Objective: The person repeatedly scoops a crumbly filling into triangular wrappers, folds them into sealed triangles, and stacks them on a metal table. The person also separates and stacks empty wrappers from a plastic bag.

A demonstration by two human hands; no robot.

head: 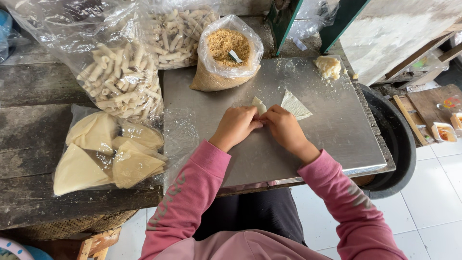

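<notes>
A thin pale pastry wrapper (294,105), triangular, lies on the steel work surface (337,130). My left hand (237,125) and my right hand (285,126) meet at its near corner, fingers curled over the wrapper's folded edge (259,104). Both hands press and pinch that folded part; what is inside the fold is hidden. Pink sleeves cover both forearms.
An open bag of brown crumbly filling (226,48) stands behind the hands. A lump of pale dough (328,66) sits at the far right. On the left lie bags of finished rolls (118,77) and triangular wrappers (108,154). A black basin (397,144) stands to the right.
</notes>
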